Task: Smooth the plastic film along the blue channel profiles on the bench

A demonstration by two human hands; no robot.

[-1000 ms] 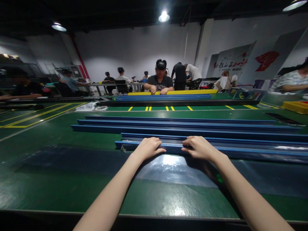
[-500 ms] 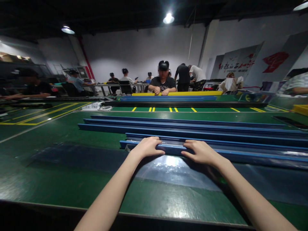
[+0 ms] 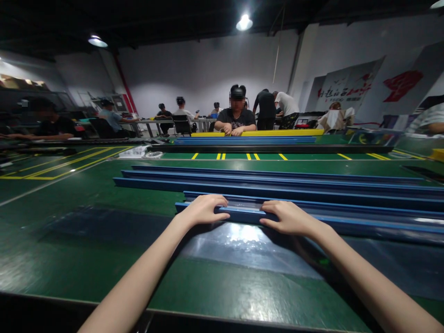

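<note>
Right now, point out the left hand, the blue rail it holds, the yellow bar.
Left hand [image 3: 206, 209]: head view, back of the hand.
Blue rail [image 3: 243, 216]: head view, near wall, right of that hand.
Yellow bar [image 3: 282, 132]: head view, right half.

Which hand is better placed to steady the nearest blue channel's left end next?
Left, likely. The left hand grips the nearest blue channel close to that end; the right hand grips it farther along.

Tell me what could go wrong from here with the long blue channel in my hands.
The left hand and right hand grip the blue channel close together near its left end; its far right end, out of view, might swing or catch unnoticed.
The blue strips lie close behind, so a push away could knock them.
The clear sheet lies just in front and may crease if dragged.
</note>
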